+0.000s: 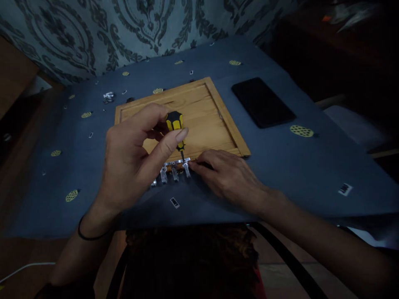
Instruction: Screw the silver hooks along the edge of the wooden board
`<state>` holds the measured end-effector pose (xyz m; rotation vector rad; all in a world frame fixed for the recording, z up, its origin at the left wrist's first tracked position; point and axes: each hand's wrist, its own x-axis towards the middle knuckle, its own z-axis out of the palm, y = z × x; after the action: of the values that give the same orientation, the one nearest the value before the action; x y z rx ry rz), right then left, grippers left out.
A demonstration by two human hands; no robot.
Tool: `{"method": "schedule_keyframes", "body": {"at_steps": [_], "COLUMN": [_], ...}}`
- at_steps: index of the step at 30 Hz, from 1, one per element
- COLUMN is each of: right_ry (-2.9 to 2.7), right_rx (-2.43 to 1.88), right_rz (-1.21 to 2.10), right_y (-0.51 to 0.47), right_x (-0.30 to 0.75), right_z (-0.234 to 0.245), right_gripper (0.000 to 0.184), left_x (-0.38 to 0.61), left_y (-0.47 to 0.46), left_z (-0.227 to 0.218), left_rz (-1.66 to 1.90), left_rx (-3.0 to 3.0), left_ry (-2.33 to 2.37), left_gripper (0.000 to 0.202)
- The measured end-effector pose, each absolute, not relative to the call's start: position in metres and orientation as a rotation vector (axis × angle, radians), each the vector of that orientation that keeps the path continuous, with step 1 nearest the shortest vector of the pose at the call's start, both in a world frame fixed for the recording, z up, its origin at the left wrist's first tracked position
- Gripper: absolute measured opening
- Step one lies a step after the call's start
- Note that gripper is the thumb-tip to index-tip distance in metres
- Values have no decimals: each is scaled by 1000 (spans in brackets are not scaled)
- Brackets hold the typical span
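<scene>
My left hand (137, 153) grips a yellow and black screwdriver (176, 121) between thumb and fingers. The screwdriver's shaft points down, and its tip meets a shiny metal hook rack (174, 171) near its right end. Several hooks hang from the rack toward me; my left hand hides part of its left side. Behind the rack lies a framed wooden board (199, 118), with the rack along its near edge. My right hand (229, 174) rests at the rack's right end, fingers bent together against it. Whether those fingers pinch anything small is hidden.
A dark tablet or phone (263, 101) lies right of the board. Small shiny metal pieces (109, 97) sit at the back left. The blue patterned cloth (311, 174) covers the table, which meets a patterned wall (149, 25) behind.
</scene>
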<state>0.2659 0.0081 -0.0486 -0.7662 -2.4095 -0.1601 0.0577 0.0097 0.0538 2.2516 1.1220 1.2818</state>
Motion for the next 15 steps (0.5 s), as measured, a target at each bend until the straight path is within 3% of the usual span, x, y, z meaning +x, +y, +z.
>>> {"method": "schedule_keyframes", "body": {"at_steps": [15], "right_ry": [-2393], "right_rx": [-754], "right_rz": [-183], "right_y": [8], "right_x": [265], "right_z": [-47], "right_gripper": [26], "left_x": [55], "left_y": [15], "left_z": [47], "left_rz": [1380], "left_rx": [2233], "left_ry": [1074], "left_gripper": [18]}}
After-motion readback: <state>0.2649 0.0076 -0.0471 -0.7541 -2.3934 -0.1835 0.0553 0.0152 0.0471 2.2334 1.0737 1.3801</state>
